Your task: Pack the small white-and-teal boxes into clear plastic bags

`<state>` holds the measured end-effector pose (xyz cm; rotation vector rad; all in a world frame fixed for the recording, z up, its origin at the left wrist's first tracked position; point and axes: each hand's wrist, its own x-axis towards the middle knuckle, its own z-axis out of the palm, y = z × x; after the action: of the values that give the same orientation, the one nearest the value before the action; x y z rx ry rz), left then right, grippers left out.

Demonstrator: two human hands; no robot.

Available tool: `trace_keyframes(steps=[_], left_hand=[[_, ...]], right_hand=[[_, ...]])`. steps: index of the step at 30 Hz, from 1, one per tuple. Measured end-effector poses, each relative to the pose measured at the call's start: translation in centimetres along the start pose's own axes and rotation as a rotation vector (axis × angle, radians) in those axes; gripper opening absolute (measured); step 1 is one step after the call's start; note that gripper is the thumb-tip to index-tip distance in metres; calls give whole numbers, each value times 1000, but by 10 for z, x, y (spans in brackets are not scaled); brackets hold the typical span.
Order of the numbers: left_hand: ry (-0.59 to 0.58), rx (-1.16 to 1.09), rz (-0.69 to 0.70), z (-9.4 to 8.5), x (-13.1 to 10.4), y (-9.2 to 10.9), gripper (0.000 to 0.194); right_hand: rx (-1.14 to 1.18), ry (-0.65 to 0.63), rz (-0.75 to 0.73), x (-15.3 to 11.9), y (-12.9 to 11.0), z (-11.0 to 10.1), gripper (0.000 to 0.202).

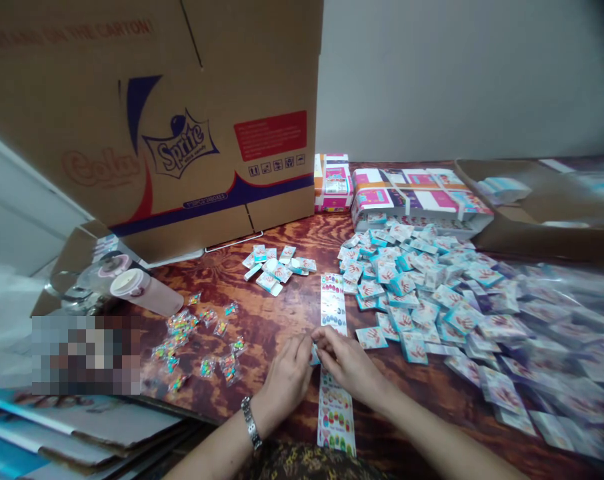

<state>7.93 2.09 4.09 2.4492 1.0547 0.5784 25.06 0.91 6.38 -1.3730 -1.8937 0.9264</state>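
Both hands are together just below centre frame, left (291, 367) and right (349, 363), fingertips pinching a small pale-blue box (315, 357) over a printed strip (336, 420) on the worktop (292, 313). Container-wise: the open cardboard box (522, 239) at upper right has some bluish-white packs (505, 189) in it. Clear sachets (183, 325) at lower left hold colourful little pieces. The lidded tumbler (155, 295) beside them is tilted, can't tell what's inside. Big Sprite carton (207, 80) fills the upper left; little hand-print boxes (402, 283) are heaped right of centre.
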Motion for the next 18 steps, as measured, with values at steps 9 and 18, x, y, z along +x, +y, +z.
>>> trace_keyframes(steps=[9, 18], left_hand=[[21, -15, 43, -4, -3, 3, 52], [66, -124, 41, -6, -2, 3, 45]], right_hand=[[-9, 28, 57, 4, 7, -6, 31], [284, -66, 92, -2, 5, -12, 32]])
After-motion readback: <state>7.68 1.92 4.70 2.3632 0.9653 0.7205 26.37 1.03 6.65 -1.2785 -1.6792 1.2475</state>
